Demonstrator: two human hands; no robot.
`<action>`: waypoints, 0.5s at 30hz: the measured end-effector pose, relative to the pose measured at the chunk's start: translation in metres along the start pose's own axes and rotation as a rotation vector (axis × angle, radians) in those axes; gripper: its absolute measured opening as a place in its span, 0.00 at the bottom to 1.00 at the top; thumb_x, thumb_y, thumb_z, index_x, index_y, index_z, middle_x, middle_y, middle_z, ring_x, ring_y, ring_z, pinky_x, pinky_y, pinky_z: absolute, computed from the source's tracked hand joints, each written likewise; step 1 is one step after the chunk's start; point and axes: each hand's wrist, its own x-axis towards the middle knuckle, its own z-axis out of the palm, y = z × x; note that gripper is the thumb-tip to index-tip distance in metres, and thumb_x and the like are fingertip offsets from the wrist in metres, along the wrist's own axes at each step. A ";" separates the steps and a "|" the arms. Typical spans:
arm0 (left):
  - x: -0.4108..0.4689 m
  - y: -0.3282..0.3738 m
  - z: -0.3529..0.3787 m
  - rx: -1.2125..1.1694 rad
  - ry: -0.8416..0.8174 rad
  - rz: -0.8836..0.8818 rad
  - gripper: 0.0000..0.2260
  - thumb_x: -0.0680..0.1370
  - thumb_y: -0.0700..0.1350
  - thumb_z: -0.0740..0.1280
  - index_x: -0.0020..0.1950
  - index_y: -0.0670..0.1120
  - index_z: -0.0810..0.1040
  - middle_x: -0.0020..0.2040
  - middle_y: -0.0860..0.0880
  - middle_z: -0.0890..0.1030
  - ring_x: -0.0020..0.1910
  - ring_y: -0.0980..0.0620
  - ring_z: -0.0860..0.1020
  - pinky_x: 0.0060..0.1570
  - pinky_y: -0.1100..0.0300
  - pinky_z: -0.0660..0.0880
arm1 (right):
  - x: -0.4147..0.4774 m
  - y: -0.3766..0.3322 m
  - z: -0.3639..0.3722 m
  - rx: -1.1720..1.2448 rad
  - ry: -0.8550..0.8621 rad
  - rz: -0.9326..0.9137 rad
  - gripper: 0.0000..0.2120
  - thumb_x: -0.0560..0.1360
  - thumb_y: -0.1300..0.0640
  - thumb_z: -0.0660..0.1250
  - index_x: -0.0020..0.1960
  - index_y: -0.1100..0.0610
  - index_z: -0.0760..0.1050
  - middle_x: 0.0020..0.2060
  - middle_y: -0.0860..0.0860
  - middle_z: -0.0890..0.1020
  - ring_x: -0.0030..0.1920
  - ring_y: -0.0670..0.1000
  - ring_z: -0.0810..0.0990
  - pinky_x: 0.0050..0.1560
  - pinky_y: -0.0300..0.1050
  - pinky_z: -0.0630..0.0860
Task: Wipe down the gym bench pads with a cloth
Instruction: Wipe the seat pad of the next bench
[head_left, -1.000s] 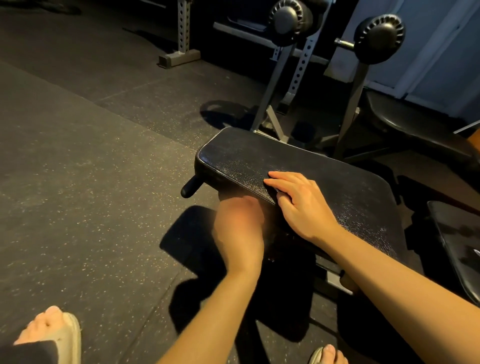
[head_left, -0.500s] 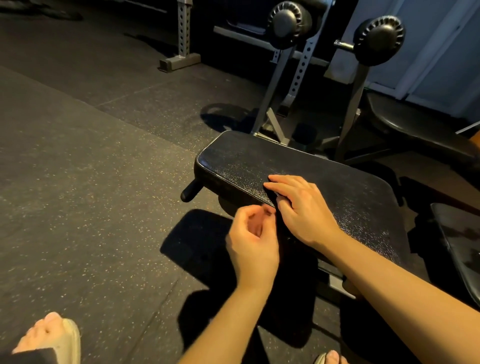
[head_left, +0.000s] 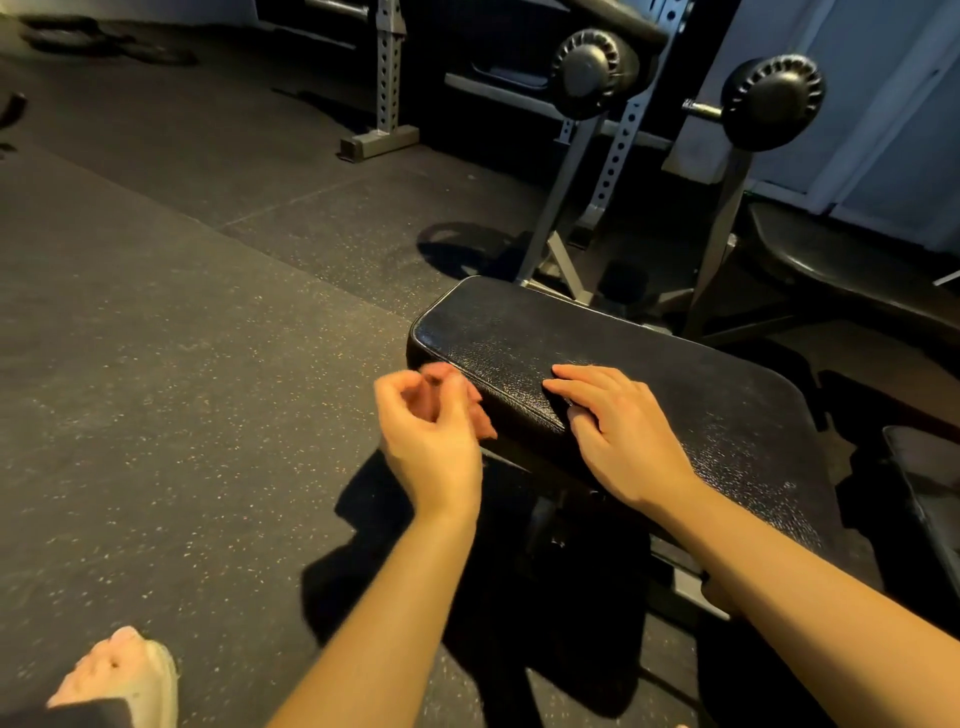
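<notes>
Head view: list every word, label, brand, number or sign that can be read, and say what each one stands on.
None: no text can be read anywhere in this view.
Bench pad: plain textured black cover, no label or brand showing.
Round black end caps: ribbed, no lettering visible.
Perforated upright: holes only, no numbers visible.

Your arms are bare all the way to your left hand (head_left: 431, 441) and right hand (head_left: 623, 441); the left one shows blurred. At lower left, your toes (head_left: 111, 662) poke out of a pale cream, open-toed slide sandal (head_left: 156, 686). A dark fabric hem (head_left: 62, 714) covers its near end.
</notes>
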 end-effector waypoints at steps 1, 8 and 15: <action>-0.017 -0.006 0.002 -0.003 -0.064 -0.003 0.12 0.78 0.35 0.69 0.49 0.50 0.70 0.38 0.45 0.83 0.30 0.38 0.81 0.32 0.41 0.80 | 0.000 0.000 0.000 -0.002 0.005 0.000 0.20 0.82 0.59 0.60 0.71 0.47 0.76 0.73 0.41 0.73 0.75 0.44 0.66 0.73 0.47 0.60; -0.034 -0.022 0.001 0.077 -0.207 -0.160 0.09 0.75 0.43 0.75 0.50 0.52 0.79 0.44 0.49 0.86 0.41 0.47 0.86 0.41 0.40 0.84 | -0.001 -0.002 -0.001 0.014 0.004 0.007 0.21 0.81 0.60 0.60 0.71 0.47 0.76 0.73 0.41 0.73 0.75 0.44 0.65 0.71 0.45 0.59; 0.046 -0.011 -0.014 0.111 0.087 -0.092 0.05 0.75 0.44 0.74 0.50 0.50 0.83 0.49 0.48 0.86 0.45 0.48 0.86 0.43 0.47 0.84 | -0.002 -0.002 -0.002 0.012 -0.006 0.007 0.20 0.83 0.59 0.60 0.73 0.47 0.75 0.73 0.42 0.73 0.75 0.44 0.65 0.72 0.44 0.57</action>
